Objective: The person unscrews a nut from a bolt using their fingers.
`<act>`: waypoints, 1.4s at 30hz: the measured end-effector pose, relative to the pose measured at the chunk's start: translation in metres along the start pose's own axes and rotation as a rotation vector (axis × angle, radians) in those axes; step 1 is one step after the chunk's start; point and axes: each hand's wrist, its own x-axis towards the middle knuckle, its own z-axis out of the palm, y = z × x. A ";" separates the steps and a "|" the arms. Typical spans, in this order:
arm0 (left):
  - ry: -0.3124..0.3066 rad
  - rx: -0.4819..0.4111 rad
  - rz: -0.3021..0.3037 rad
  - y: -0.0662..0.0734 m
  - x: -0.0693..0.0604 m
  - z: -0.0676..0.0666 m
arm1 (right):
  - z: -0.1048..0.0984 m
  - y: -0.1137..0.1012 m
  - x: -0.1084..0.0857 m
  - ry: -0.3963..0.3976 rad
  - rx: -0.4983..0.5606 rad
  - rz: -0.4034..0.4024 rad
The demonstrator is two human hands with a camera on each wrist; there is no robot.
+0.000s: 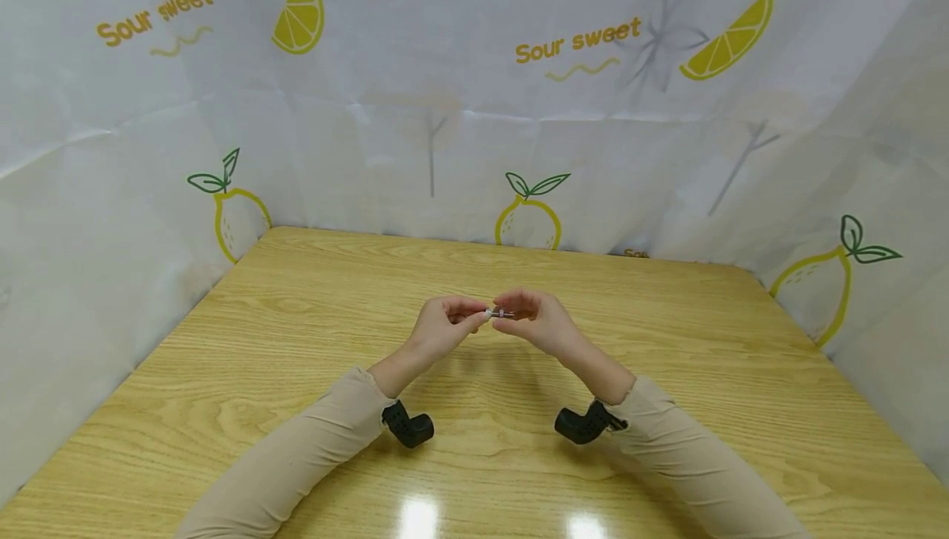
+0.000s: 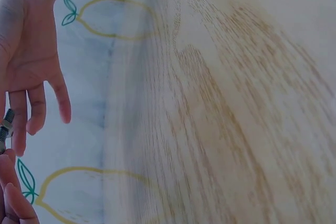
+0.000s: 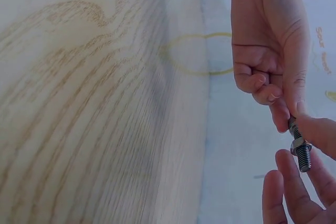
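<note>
Left grip pinches one end of the bolt, which juts into the spread right grip

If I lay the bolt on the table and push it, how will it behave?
Probably stiff and heavy for its size: the bolt looks metal. It may roll unevenly on the flat table, being round with a wider nut partway along. Likely not very slippery: visible threads should add grip.

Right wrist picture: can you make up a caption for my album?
Left hand pinching a threaded bolt with a nut on it, right hand close by.
</note>
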 end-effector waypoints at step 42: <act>0.011 0.005 -0.003 0.000 0.000 0.000 | 0.002 0.001 0.002 -0.026 0.024 0.039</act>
